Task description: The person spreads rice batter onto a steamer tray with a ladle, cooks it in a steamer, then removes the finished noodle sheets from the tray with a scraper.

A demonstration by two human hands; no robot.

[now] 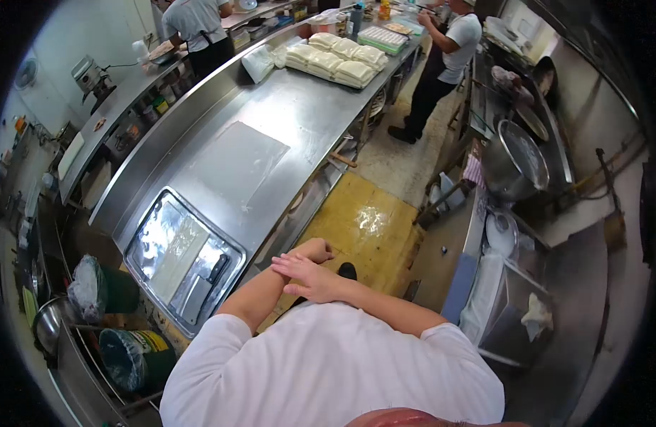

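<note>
Stainless steel counter [221,167] runs away from me on the left, a shallow metal tray [241,250] at its near end. On the tray I see a cleaver [196,300], black handle towards the far side, and beside it a long pale strip [177,262]. Both hands are apart from all of these.

Right hand [308,277]: open, fingers extended, laid across the left forearm near the wrist; I see nothing in its grip. Left hand [314,250]: fingers loosely bent, between the tray and the yellow floor [371,217]; palm out of sight, so I cannot tell whether it grips anything.

Far end of counter: plump pale packs [335,58] set close together, a white bag [257,64] just beside them. One person [459,43] stands right of the counter, another [193,28] beyond its left side. Large metal pot [514,162] on the right; green bin [137,359] at lower left.
</note>
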